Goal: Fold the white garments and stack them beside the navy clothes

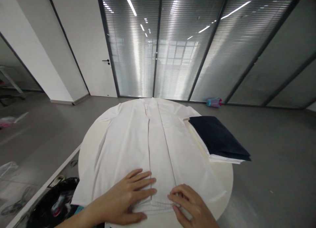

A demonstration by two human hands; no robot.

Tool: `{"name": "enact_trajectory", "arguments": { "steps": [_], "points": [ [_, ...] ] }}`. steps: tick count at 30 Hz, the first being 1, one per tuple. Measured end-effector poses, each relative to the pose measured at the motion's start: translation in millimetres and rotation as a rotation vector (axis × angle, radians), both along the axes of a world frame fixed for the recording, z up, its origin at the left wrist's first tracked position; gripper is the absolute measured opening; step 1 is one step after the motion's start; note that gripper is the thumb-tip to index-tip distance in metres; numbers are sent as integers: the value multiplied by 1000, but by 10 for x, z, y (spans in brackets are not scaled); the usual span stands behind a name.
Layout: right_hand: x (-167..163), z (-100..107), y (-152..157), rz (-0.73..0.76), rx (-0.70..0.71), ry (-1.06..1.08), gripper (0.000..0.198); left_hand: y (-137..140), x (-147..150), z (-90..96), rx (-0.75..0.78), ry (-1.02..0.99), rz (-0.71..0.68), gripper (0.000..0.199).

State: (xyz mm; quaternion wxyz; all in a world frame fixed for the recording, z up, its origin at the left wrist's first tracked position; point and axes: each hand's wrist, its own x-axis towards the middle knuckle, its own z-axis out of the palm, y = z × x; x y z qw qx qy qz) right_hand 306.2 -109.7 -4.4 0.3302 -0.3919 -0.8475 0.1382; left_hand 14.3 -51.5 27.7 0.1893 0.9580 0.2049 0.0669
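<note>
Both hands (130,196) (191,205) on white shirt (125,139): left spread flat, right pinching hem (161,202); package (56,211) markings unreadable.

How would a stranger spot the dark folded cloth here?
Find the round table before the glass wall. At its right edge, beside the spread white shirt, lies a folded pile. The dark cloth is on top, navy, while the shirt and the cloth beneath are white.

Left hand (134,191): palm down, fingers spread flat on the white shirt (125,139) near its hem
Left forearm (86,215): bare, slanting in by the shirt's near left corner
Right hand (191,205): fingers bent, thumb and fingertips at the shirt's hem
</note>
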Motion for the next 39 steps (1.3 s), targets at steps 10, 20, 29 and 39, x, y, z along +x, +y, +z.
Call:
{"name": "enact_trajectory", "arguments": {
  "steps": [10, 20, 29, 39],
  "points": [
    [26, -116, 15, -82, -131, 106, 26, 23, 14, 15, 16, -14, 34, 51],
    [18, -93, 9, -125, -127, 89, 23, 23, 12, -36, 24, -91, 42, 48],
    [-25, -127, 90, -356, 19, 31, 21, -64, -80, -70, 24, -232, 148, 31],
    [12, -79, 28, -186, 14, 74, 47, -85, -59, -11, 75, -192, 71, 41]
  ]
}}
